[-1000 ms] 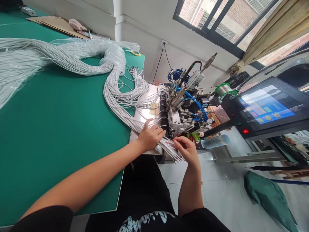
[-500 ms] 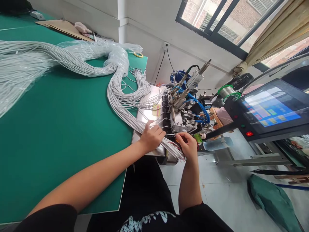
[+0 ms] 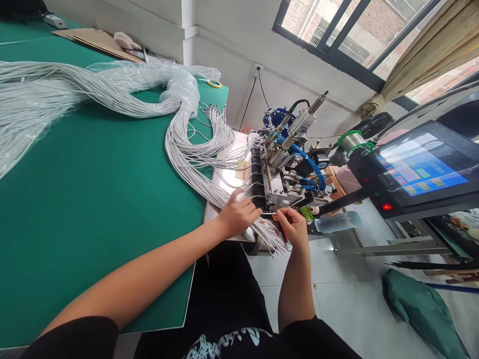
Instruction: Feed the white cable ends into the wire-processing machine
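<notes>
Laid from the green table (image 3: 130,209) to the near end of the machine (image 3: 276,183), the white cable bundle (image 3: 190,172) is best steadied in the grasping left hand (image 3: 238,219); in the pinching right hand (image 3: 294,228), the single cable (image 3: 268,214) should be kept straight.

White wall (image 3: 228,47), dark-framed window (image 3: 346,42)
</notes>
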{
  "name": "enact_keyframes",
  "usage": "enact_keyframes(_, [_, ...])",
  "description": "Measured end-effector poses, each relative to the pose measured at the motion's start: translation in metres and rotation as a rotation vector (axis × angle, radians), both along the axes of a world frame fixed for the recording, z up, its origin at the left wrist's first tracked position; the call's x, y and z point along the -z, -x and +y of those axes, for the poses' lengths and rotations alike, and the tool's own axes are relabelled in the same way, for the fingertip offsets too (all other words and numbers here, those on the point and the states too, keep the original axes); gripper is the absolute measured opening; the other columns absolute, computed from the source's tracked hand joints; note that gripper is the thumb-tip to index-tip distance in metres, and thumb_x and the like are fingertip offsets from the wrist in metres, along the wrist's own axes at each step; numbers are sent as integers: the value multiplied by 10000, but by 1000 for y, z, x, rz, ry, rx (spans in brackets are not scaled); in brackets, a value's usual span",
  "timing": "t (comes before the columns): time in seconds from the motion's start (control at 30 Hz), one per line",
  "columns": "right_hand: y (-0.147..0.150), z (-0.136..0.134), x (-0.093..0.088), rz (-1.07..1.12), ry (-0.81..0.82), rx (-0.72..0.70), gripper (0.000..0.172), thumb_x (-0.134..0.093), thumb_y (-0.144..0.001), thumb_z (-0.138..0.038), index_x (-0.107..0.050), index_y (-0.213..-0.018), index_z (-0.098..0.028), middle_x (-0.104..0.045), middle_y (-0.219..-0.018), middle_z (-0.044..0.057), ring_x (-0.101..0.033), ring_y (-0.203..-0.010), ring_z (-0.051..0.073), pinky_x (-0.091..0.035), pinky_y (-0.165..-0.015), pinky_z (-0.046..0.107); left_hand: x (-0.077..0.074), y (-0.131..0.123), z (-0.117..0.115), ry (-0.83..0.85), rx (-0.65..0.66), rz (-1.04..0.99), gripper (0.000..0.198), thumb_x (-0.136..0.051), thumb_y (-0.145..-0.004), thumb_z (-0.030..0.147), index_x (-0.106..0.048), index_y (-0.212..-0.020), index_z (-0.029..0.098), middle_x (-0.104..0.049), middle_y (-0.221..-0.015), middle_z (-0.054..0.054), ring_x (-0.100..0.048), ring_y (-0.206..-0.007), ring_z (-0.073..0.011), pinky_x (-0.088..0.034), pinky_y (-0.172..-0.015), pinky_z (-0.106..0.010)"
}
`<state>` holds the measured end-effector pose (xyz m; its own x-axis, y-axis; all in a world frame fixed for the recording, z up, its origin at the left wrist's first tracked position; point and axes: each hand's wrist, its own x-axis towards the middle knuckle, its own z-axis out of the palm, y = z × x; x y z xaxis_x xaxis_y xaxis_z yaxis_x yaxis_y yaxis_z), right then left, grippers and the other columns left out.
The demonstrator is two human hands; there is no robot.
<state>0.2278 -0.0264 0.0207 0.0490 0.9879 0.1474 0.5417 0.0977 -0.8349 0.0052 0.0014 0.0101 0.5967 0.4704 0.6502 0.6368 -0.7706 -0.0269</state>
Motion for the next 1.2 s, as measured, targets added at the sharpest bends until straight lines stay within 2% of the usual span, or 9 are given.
enact_keyframes(0.2, [-4,10,15,-94,-10,22,256,-588,-813,-392,-583,-667,-182,-515,-613,-8,-443,-585,135,-339,-563,258,2,-1,1,61,-14,47,295,-475,-832,72,-644,-1016,230,-667,-823,-5,-568,-794,-171,-206,-1032,-481])
enact_keyframes(0.4, [-6,19,33,154,112,-13,298,-579,-779,-433,-514,-615,-193,-454,-565,-36,-390,-551,116,-310,-544,246,4,0,2,150,-20,92,305,-527,-761,79,-654,-1002,215,-671,-865,-35,-578,-827,-203,-218,-1009,-500])
enact_keyframes(0.57, [1,21,39,356,212,70,288,-586,-703,-431,-472,-572,-201,-384,-523,-47,-310,-496,98,-252,-487,239,4,-2,2,179,-28,75,296,-529,-756,83,-668,-983,212,-662,-852,-40,-574,-836,-207,-203,-1015,-499])
enact_keyframes(0.73, [5,21,41,402,240,109,310,-584,-673,-465,-447,-577,-205,-383,-523,-40,-301,-497,99,-264,-471,236,4,-2,2,185,-26,65,293,-552,-722,79,-672,-959,203,-657,-846,-39,-570,-841,-211,-194,-1012,-498])
enact_keyframes(0.87, [2,18,40,382,233,86,363,-630,-680,-507,-466,-584,-197,-381,-527,-46,-308,-506,95,-273,-474,229,4,0,3,177,-15,66,277,-569,-673,94,-665,-913,194,-664,-861,-46,-560,-873,-224,-219,-1003,-494])
enact_keyframes(0.97, [-2,12,36,351,208,68,376,-646,-713,-523,-509,-617,-187,-429,-563,-37,-363,-537,102,-311,-508,229,4,1,3,166,-16,61,238,-566,-658,104,-654,-865,185,-662,-865,-51,-555,-887,-229,-226,-1006,-497])
enact_keyframes(1.2, [-11,0,21,163,115,121,389,-640,-752,-551,-610,-673,-171,-578,-636,8,-495,-606,140,-398,-583,250,5,0,3,164,-51,55,217,-563,-616,88,-631,-799,182,-661,-846,-57,-551,-891,-235,-225,-1006,-501])
